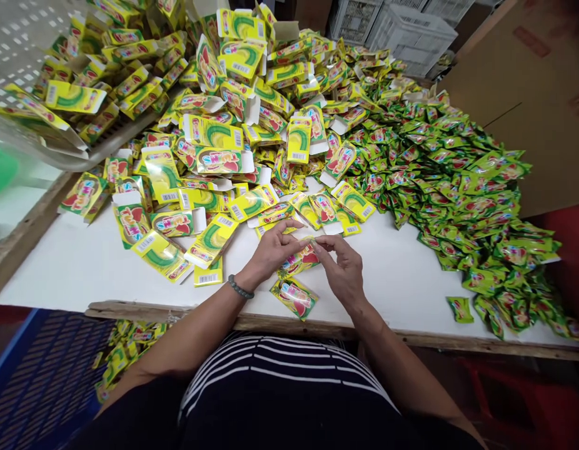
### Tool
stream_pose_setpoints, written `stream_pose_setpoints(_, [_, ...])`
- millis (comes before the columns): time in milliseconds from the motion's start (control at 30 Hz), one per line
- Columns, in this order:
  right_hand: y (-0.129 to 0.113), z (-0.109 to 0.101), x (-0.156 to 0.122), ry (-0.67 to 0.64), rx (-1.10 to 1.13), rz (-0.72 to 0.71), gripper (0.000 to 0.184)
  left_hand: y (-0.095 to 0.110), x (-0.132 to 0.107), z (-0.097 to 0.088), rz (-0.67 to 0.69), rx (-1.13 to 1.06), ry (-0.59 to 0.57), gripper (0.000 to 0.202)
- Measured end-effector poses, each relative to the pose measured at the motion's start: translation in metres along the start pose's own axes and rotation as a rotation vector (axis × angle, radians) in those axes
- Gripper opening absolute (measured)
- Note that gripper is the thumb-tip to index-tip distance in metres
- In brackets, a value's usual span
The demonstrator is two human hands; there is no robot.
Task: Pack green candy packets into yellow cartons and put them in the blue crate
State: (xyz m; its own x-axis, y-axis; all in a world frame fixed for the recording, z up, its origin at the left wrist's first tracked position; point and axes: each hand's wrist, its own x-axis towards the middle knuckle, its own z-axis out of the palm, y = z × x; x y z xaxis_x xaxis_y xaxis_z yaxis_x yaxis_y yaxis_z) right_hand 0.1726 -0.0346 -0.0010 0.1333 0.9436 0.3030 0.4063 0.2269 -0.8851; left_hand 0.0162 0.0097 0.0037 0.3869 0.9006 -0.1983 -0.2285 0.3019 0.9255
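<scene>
Between my two hands is a small yellow and green cardboard box with watermelon pictures, held just above the white tabletop. My left hand pinches its upper left side with the thumb, the index finger reaching out past it. With thumb and fingertips together, my right hand grips the upper right corner. Fingers partly cover the box, so I cannot tell whether its flap is tucked in. Just below, a flat printed box lies near the table's front edge. A heap of similar boxes, several with white end flaps out, spreads beyond my hands.
Small shiny green packets are heaped on the right, one stray packet near the front edge. A pale plastic basket of boxes tips in at upper left. Below left stands a blue crate. A large carton borders the right.
</scene>
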Motion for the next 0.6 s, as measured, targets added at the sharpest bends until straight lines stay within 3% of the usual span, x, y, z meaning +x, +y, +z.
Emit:
stream_pose_setpoints(100, [0.0,0.001,0.003,-0.036,-0.002,0.027,0.024,0.004,-0.003,-0.003,-0.047,0.027,-0.08,0.055])
stream_pose_setpoints(167, [0.007,-0.001,0.014,-0.004,-0.067,0.034,0.029,0.007,-0.006,-0.005,-0.132,0.126,-0.259,0.053])
stream_pose_setpoints(233, [0.02,-0.005,0.031,0.083,-0.223,0.025,0.037,0.008,-0.007,-0.008,-0.192,0.238,-0.444,0.05])
stream_pose_setpoints(300, [0.038,-0.01,0.051,0.113,-0.432,0.012,0.053,0.007,-0.006,-0.01,-0.188,0.295,-0.482,0.045])
stream_pose_setpoints(367, [0.055,-0.013,0.066,0.048,-0.59,0.044,0.063,0.005,-0.003,-0.011,-0.143,0.298,-0.355,0.041])
stream_pose_setpoints(467, [0.07,-0.014,0.073,-0.024,-0.64,0.083,0.062,0.003,0.004,-0.015,-0.066,0.266,-0.049,0.039])
stream_pose_setpoints(600, [0.075,-0.011,0.066,-0.134,-0.668,-0.074,0.056,0.002,0.008,-0.019,0.081,0.378,0.241,0.042])
